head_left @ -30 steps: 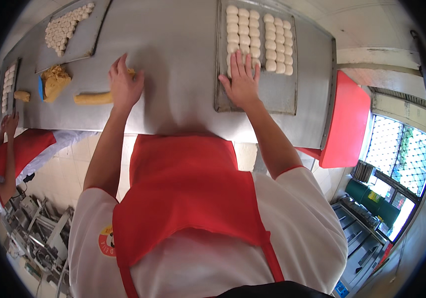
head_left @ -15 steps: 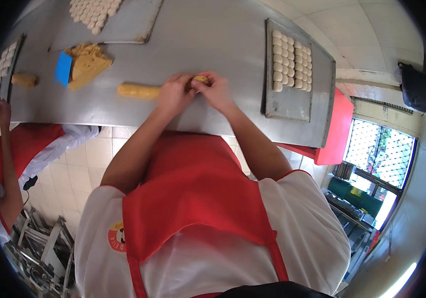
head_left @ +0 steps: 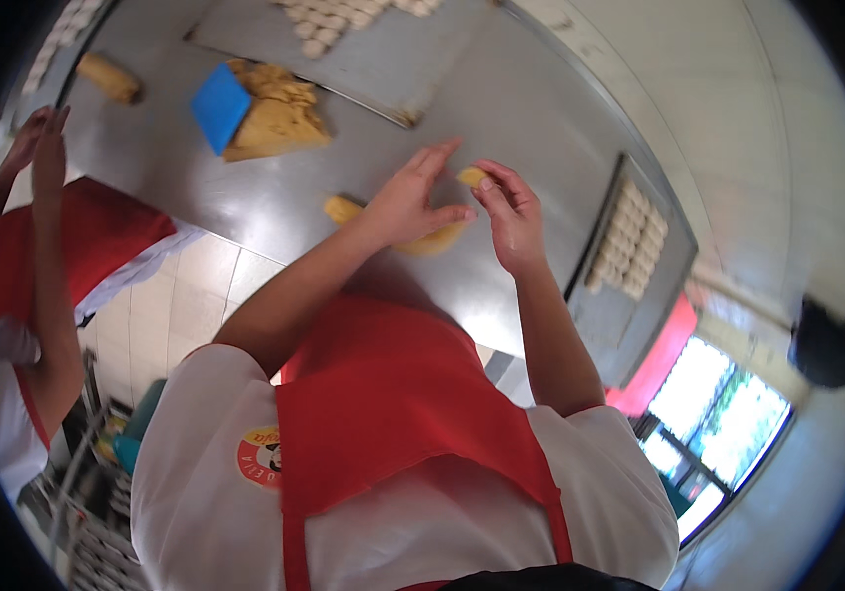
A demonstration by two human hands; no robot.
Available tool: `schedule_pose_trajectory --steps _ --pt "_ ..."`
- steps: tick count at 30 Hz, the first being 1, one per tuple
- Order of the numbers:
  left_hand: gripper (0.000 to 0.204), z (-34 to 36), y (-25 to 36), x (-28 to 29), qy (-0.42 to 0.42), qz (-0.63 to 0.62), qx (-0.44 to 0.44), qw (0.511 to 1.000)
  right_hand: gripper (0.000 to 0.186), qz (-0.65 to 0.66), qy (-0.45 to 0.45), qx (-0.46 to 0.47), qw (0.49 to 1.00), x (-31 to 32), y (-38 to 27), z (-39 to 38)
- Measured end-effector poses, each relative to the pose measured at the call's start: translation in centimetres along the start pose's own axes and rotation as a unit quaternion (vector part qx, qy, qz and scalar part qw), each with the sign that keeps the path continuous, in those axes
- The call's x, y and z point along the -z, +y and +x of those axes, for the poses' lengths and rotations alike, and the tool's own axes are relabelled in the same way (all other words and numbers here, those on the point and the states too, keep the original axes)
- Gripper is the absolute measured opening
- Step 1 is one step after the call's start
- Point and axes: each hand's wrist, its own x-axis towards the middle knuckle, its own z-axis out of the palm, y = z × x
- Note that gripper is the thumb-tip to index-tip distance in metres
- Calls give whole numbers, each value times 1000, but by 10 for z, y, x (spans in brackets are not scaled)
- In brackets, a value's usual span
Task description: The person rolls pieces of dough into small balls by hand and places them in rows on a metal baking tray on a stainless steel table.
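A long yellow dough roll (head_left: 348, 210) lies on the steel table (head_left: 501, 108). My left hand (head_left: 410, 202) rests on top of the roll, fingers stretched out, covering its right end. Just to its right, my right hand (head_left: 509, 209) pinches a small yellow piece of dough (head_left: 473, 177) between thumb and fingertips, held just above the table. A metal baking tray (head_left: 639, 295) with several pale round dough pieces (head_left: 627, 239) sits to the right of my right hand.
A blue scraper (head_left: 219, 105) leans on a yellow dough lump (head_left: 279, 116) at upper left. Another tray (head_left: 393, 59) with round pieces lies at the top. A short dough log (head_left: 109, 77) lies far left. A co-worker's raised hands (head_left: 38, 148) stand at the left edge.
My hands left the tray on the right and came together over the dough roll. The right hand now pinches off a small piece. The view has swung and tilted.
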Motion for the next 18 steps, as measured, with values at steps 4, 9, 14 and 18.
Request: schedule_pose_trajectory --steps 4,9,14,18 --pt "35 3 -13 51 23 -150 147 978 33 -256 -32 201 945 -84 -9 128" --pt "29 -20 -19 55 76 -265 145 950 25 -492 15 365 790 -162 -14 258" --pt "25 -38 -19 46 63 -401 216 888 30 -292 13 203 934 -124 -15 199" --pt "26 -48 -6 43 -39 -396 301 866 27 -263 120 63 955 14 3 14"
